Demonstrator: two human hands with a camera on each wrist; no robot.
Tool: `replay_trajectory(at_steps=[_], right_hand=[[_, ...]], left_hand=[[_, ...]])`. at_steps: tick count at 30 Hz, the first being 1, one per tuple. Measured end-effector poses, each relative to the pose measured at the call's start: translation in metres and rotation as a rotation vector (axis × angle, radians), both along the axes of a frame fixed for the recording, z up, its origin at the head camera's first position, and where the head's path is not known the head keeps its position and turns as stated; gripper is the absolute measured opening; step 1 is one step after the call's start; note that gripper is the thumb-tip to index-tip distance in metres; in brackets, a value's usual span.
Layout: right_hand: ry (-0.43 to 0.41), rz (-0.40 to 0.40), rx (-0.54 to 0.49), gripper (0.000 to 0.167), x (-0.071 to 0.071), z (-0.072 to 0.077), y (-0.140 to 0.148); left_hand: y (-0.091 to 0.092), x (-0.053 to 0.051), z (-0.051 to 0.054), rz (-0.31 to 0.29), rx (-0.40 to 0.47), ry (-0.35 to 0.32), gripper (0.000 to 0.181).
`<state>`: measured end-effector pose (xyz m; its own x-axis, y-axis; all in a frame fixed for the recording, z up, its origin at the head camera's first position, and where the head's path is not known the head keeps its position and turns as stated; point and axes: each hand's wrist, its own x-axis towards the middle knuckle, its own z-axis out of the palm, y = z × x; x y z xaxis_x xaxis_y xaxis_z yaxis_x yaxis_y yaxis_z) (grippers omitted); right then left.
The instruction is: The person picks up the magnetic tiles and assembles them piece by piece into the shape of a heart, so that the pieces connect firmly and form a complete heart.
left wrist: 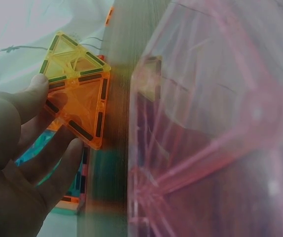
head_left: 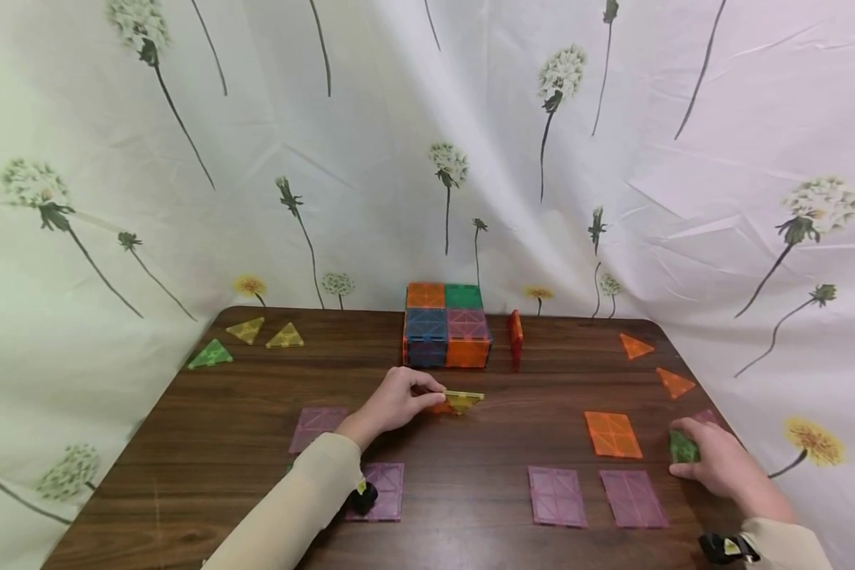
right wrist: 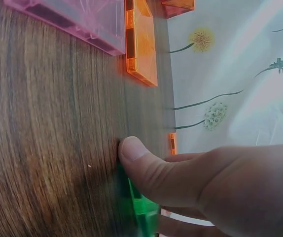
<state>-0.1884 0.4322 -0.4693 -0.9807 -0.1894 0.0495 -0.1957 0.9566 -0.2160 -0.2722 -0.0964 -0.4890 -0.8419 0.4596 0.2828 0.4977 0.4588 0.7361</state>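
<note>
My left hand (head_left: 397,400) pinches a yellow triangular magnetic tile (left wrist: 72,61) between thumb and fingers, above the middle of the table. An orange triangular tile (left wrist: 85,106) is joined to its edge and touches the fingers. At the table's right side, my right hand (head_left: 720,459) holds a green magnetic tile (head_left: 682,447) by its edges, low at the wood; the fingers partly hide its shape. Behind the left hand stands a box of square tiles (head_left: 447,324), with orange, green, blue and purple faces. A purple tile (head_left: 704,416) shows partly behind the right hand.
Purple squares (head_left: 557,495) and an orange square (head_left: 613,434) lie right of centre. More purple squares (head_left: 318,427) lie near the left forearm. Yellow triangles (head_left: 285,336) and a green one (head_left: 211,354) are back left, orange triangles (head_left: 636,346) back right. Orange-red tiles (head_left: 516,340) stand upright beside the box.
</note>
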Motion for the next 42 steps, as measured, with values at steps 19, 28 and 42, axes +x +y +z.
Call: replay_trajectory(at_steps=[19,28,42], right_hand=[[0.093,-0.035,-0.127,0.011,-0.005,0.002,-0.007],[0.385,0.016,-0.213,0.015,-0.007,0.009,-0.028],[0.413,0.159,-0.341,0.020,-0.033,0.016,-0.092]], left_hand=[[0.000,0.000,0.001,-0.009,0.002,0.001,0.008],[0.000,0.001,0.001,-0.008,0.003,-0.001,0.007],[0.001,0.001,0.002,-0.005,-0.002,0.007,0.008]])
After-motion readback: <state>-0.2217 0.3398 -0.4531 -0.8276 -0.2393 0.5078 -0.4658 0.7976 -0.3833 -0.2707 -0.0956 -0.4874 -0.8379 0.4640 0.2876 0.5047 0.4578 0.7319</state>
